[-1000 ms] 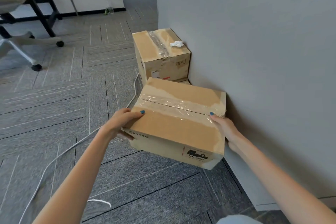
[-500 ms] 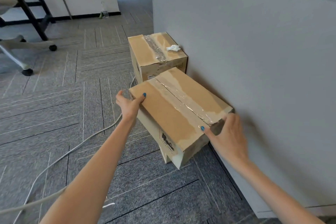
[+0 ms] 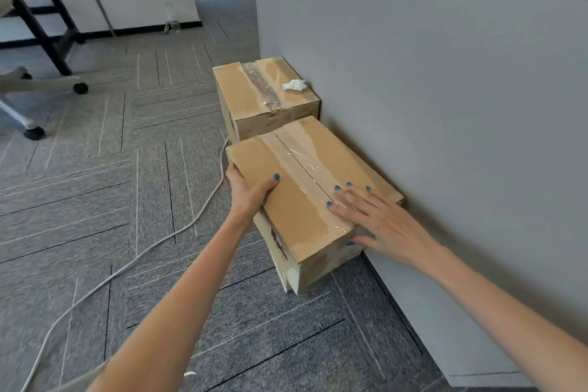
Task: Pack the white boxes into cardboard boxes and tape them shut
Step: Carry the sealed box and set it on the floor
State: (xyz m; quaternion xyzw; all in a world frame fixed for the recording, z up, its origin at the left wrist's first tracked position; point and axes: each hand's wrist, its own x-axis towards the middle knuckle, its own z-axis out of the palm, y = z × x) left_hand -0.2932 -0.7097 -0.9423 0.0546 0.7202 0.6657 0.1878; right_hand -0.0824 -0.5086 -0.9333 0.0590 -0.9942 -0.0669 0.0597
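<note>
a grey partition wall (image 3: 445,105) meets carpeted floor (image 3: 95,200). beside it sits a sealed cardboard box (image 3: 241,95); just in front, a second taped box (image 3: 254,162), at or just above the floor. the left hand (image 3: 249,191) grips its left edge, thumb on top. the right hand (image 3: 381,223) lies flat, fingers straight, on the tape (image 3: 305,169). likely stowing a finished box; next, release it and pack another.

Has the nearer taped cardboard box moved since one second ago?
Yes. The nearer box turned: its taped seam, formerly across, now runs along the grey wall toward the far box.
</note>
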